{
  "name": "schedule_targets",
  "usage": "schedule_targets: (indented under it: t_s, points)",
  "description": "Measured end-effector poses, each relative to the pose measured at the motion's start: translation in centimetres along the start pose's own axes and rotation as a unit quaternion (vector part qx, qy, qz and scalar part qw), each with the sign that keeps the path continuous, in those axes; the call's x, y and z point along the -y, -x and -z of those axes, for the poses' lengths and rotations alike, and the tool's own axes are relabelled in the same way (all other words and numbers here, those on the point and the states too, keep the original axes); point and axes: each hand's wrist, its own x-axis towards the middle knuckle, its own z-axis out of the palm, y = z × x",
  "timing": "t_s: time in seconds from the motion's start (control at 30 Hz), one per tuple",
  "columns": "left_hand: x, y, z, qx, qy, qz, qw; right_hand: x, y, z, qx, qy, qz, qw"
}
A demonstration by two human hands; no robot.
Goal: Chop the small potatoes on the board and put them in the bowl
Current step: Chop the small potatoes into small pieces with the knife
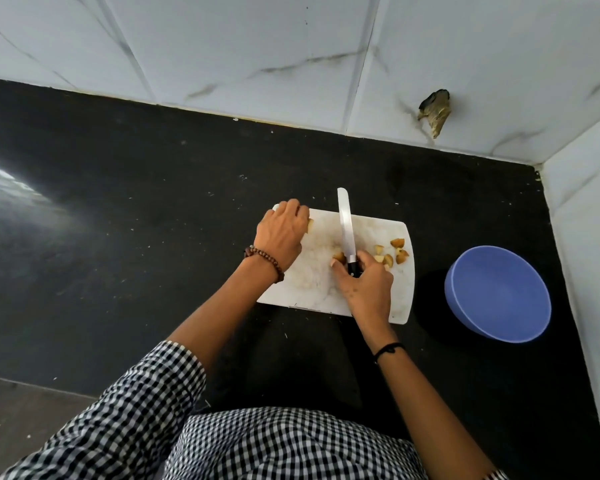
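The right hand (364, 285) grips the knife (345, 220); cut pieces (397, 252) lie just right, by the board (312, 278) edge. The left hand (281, 233) holds a potato (310, 225) at the corner.

the right hand (362, 282) hides most of the knife handle (352, 266); the left hand (283, 233) covers the ten o'clock corner of the board (312, 282) and most of one potato piece (311, 225).

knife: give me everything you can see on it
The knife has a long, pale metal-looking blade with a rounded tip and a black handle. The right hand grips the handle. The blade points away from the person across the white cutting board, tip past its far edge. A potato piece sits by its heel.
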Motion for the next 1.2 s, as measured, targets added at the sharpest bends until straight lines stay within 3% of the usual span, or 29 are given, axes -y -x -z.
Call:
schedule_targets:
  t_s: [0.13, 0.23, 0.37, 0.47, 0.7, 1.2]
  points:
    - [0.8, -0.4, -0.4, 0.039, 0.018, 0.023, 0.999, 0.1, 0.1, -0.1, 0.003, 0.005, 0.010, 1.000]
    - [0.7, 0.1, -0.6, 0.021, 0.019, 0.032, 0.999, 0.0, -0.1, 0.0, 0.011, 0.007, -0.001, 1.000]
    - [-0.6, 1.4, -1.0, -0.043, 0.060, -0.020, 0.997, -0.1, 0.3, 0.6, 0.005, -0.010, -0.004, 1.000]
    - [-2.0, 2.5, -1.7, -0.026, 0.132, -0.048, 0.990, 0.0, 1.1, 1.6, -0.005, -0.006, 0.012, 1.000]
    - [-3.6, 3.1, -3.0, 0.039, 0.241, 0.060, 0.968, -1.1, 2.9, 2.6, 0.009, 0.019, 0.031, 0.999]
    - [-4.2, 2.0, -1.9, 0.059, 0.280, 0.081, 0.955, -1.5, 4.0, 2.6, -0.005, 0.119, 0.104, 0.987]
